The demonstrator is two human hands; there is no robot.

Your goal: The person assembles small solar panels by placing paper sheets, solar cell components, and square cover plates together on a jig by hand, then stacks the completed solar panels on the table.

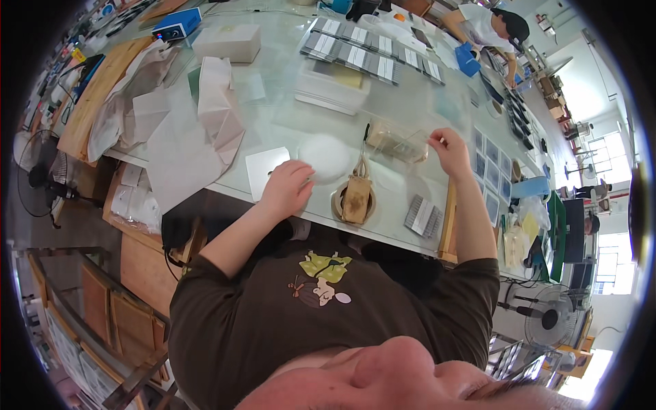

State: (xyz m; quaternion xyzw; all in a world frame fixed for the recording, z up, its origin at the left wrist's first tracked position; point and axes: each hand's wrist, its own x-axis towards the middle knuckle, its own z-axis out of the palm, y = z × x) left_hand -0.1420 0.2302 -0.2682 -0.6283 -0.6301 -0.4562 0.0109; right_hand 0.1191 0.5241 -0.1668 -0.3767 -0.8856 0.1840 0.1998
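Head view, the only one we have: we are leaning over the pale tabletop (287,123) with both arms out. Our left hand (287,188) is resting at the near edge, fingers curled down in a closed grip on something thin that is poking out toward the small white sheet (263,171) just left of it; whether it is a pen or a fine tool, we cannot tell. Just beyond that grip, a round white pad (326,157) is lying flat, close to the knuckles.

Our right hand (449,152) is reaching farther out, fingertips pinching the top edge of a clear plastic box (400,145) and holding it tilted. Between the two grips, a roll of tape (354,200) is sitting with a brown card laid across it, and scissors (362,160) are lying just behind it. Near the right wrist, a small grey stack of cards (422,217) is waiting.

Farther out from both grips, rows of grey cards (372,55) are already laid out in order, and that looks like finished work. The box in our right grip is looking unfilled, so we are judging this piece barely begun. Across the tabletop another person (488,27) is bending over their own work.
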